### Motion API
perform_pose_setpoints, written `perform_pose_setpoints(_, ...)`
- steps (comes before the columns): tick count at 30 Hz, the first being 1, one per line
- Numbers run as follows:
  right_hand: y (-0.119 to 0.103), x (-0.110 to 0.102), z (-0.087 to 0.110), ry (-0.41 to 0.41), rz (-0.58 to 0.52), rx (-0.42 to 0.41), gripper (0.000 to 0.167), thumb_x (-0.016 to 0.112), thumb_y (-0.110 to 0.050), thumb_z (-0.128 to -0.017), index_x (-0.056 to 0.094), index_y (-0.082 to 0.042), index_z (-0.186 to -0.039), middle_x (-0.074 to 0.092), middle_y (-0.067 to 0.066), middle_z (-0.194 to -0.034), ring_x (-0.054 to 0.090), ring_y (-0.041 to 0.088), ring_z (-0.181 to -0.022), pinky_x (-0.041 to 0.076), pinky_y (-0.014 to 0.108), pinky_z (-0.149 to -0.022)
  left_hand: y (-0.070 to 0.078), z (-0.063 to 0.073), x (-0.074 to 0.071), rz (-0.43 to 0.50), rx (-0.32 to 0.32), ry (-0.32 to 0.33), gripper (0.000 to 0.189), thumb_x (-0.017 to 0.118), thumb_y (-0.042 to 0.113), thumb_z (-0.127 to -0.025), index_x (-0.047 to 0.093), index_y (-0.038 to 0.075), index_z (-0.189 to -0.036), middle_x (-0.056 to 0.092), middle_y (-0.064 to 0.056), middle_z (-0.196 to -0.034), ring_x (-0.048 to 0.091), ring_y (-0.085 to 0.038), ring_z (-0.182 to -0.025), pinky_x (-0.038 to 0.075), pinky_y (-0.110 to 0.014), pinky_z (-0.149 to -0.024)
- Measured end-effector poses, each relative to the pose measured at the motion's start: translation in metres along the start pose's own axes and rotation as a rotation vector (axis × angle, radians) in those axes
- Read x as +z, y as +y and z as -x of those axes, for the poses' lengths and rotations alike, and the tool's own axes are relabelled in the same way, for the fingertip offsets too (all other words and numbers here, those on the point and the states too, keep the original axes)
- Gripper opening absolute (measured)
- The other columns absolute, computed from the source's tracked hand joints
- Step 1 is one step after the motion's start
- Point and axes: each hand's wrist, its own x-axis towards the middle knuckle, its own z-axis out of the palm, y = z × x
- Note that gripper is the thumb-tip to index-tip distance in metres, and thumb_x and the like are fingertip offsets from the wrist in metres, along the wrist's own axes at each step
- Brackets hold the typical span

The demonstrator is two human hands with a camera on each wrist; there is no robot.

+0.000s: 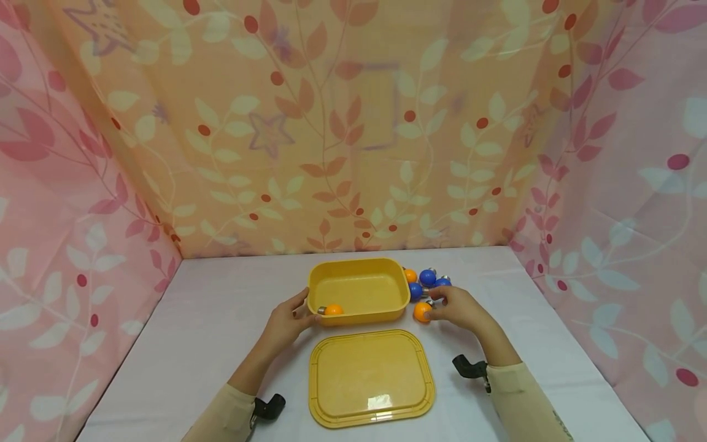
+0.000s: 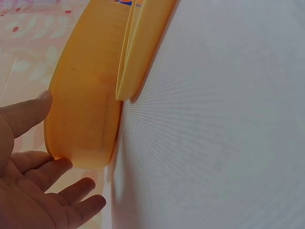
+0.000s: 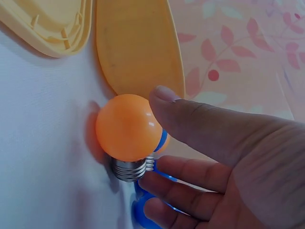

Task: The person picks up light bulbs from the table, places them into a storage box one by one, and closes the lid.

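A yellow plastic box (image 1: 353, 317) holds an orange bulb (image 1: 334, 310) at its front left corner. My left hand (image 1: 287, 319) touches the outside of that corner with the thumb and fingertips, the other fingers spread loosely in the left wrist view. My right hand (image 1: 458, 307) is right of the box, its thumb against an orange round bulb (image 3: 127, 126) with a metal screw base. That bulb lies on the table, thumb on one side and loosely bent fingers on the other. Behind it lie several blue bulbs (image 1: 428, 277) and another orange bulb (image 1: 410, 275).
A yellow lid (image 1: 370, 377) lies flat in front of the box. White cloth covers the table (image 1: 221, 294). Patterned curtains (image 1: 331, 153) stand at the back and both sides. Each wrist carries a black camera mount (image 1: 469, 367).
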Motion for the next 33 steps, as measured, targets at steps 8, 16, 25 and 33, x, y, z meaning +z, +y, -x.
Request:
perform_pose_setpoints(8,0.004,0.009,-0.003,0.003,0.005,0.055,0.068,0.091,-0.037,-0.075,0.067,-0.001,-0.127,0.070,0.012,-0.120,0.061,0.025,-0.097,0.057,0.046,-0.090,0.000,0.000,0.000,-0.001,-0.001,-0.001,0.083,0.081,0.033,-0.090,0.039,0.018,-0.159,0.043,-0.010,-0.161,0.042,-0.043,-0.144,0.046,-0.055,-0.109)
perform_pose_setpoints(16,0.001,0.016,-0.002,0.017,0.009,0.107,0.071,0.091,-0.039,-0.075,0.065,0.002,-0.128,0.071,0.012,-0.116,0.063,0.026,-0.100,0.055,0.052,-0.095,0.000,0.000,0.000,-0.001,0.005,0.000,0.082,0.081,0.032,-0.090,0.040,0.018,-0.159,0.044,-0.011,-0.160,0.042,-0.042,-0.145,0.045,-0.056,-0.110)
perform_pose_setpoints(25,0.002,0.019,-0.007,0.027,0.014,0.108,0.062,0.092,-0.035,-0.074,0.070,-0.006,-0.124,0.069,0.005,-0.105,0.059,0.023,-0.090,0.056,0.039,-0.082,0.000,0.001,0.001,-0.001,-0.001,0.002,0.082,0.081,0.032,-0.090,0.040,0.019,-0.159,0.044,-0.010,-0.160,0.043,-0.043,-0.144,0.045,-0.057,-0.110)
perform_pose_setpoints(33,0.001,0.012,-0.006,0.032,-0.026,0.018,0.068,0.091,-0.039,-0.075,0.068,-0.008,-0.131,0.068,0.007,-0.115,0.056,0.024,-0.092,0.053,0.033,-0.076,-0.002,-0.001,0.001,-0.008,0.001,0.006,0.082,0.081,0.033,-0.090,0.040,0.019,-0.159,0.044,-0.010,-0.160,0.043,-0.043,-0.143,0.046,-0.056,-0.110)
